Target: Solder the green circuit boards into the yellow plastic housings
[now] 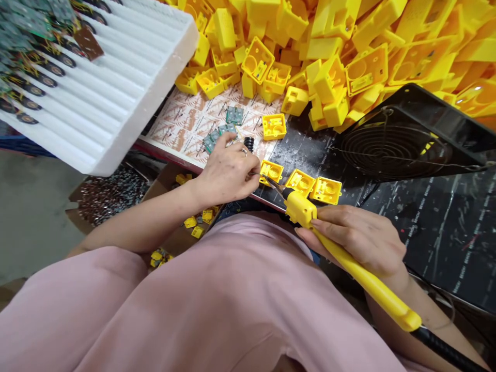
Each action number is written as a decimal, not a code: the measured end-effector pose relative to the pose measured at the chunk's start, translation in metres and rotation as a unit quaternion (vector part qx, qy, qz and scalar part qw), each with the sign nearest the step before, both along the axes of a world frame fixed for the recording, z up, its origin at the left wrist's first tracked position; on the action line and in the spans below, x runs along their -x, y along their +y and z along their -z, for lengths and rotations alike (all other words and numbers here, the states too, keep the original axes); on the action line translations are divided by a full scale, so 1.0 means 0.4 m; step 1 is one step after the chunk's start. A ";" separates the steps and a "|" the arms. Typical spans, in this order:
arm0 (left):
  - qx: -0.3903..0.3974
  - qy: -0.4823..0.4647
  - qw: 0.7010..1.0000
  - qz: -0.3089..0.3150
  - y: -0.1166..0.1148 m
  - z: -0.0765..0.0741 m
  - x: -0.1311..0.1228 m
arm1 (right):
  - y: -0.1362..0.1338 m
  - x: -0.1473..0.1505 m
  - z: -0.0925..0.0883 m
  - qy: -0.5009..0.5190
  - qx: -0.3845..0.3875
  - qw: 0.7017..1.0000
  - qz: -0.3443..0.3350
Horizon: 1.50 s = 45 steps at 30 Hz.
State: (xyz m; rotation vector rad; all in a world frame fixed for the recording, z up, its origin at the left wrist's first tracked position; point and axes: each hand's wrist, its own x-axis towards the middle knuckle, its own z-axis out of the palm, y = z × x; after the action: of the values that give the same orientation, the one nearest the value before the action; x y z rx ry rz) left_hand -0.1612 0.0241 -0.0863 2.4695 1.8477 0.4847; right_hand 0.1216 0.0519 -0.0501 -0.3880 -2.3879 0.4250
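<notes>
My right hand [358, 237] is wrapped round a yellow soldering tool [349, 263], whose dark metal tip points left into a small yellow housing [272, 172] at the table's front edge. Pinched fingers of my left hand [232, 168] are at the left side of that housing; what they hold is hidden. Two more open yellow housings [300, 183] [326, 190] stand to its right, and another [274, 127] lies farther back. Green circuit boards [234, 115] and a black coil [249, 143] are just beyond my left hand.
A big pile of yellow housings [333, 82] fills the back. At right stands a black fan [399, 139]. A white foam tray [143, 77] with boards and round speakers is at left. Boxes of small parts [112, 196] sit below the table.
</notes>
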 end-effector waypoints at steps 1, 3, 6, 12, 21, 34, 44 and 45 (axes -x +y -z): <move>0.005 -0.001 1.000 0.000 0.001 -0.001 0.000 | 0.000 0.001 -0.008 -0.015 0.000 1.000 -0.001; 0.014 -0.002 1.000 0.000 0.004 -0.002 0.000 | 0.000 0.001 -0.022 -0.038 -0.006 0.999 0.000; 0.023 0.000 1.000 -0.007 0.008 -0.003 -0.002 | 0.001 -0.001 -0.034 -0.035 -0.004 0.999 -0.001; 0.021 0.009 1.000 0.004 0.013 -0.002 -0.003 | 0.006 0.005 -0.029 -0.031 -0.015 0.999 -0.007; 0.035 0.023 0.999 0.013 0.016 -0.013 -0.002 | 0.002 -0.046 -0.034 -0.030 0.062 0.995 0.077; 0.037 -0.030 0.999 -0.001 -0.007 -0.035 0.010 | 0.012 -0.047 0.003 -0.015 -0.022 0.990 0.139; -0.022 -0.017 0.997 -0.066 0.013 0.009 -0.024 | -0.018 -0.007 0.043 0.058 0.002 0.989 0.135; -0.023 -0.015 0.998 -0.065 0.013 0.008 -0.025 | -0.015 -0.001 0.040 0.052 -0.010 0.990 0.132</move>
State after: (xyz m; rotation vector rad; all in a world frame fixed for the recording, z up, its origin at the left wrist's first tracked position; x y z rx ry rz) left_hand -0.1512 0.0293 -0.0896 2.3652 2.0167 0.5714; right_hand 0.1221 0.0459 -0.0660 -0.6467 -2.2003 0.2932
